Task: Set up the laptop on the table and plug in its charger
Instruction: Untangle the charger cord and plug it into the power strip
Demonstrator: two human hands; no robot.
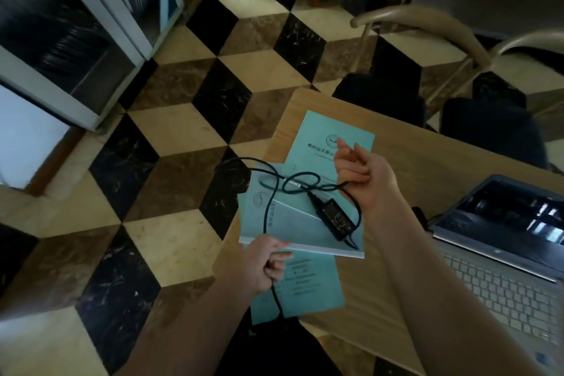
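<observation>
Laptop (500, 256) sits open on the right side of the tabletop (393, 143), screen lit, so I judge the set-up half of the job done and the charger step now in hand. A dark plug seems to sit at its left edge, though I cannot tell if it is seated. Left of the laptop, the charger brick (335, 218) lies on a stack of teal booklets (308, 232), its black cable (271, 189) looping over them and off the tabletop's left edge. My left hand (264, 265) has its fingers clamped on the cable near the booklets' near corner; my right hand (360, 177) is raised above the brick, fingers curled shut around another stretch of cable. Next I would untangle the loop, find the mains end and carry it to a socket, which I cannot see from here.
</observation>
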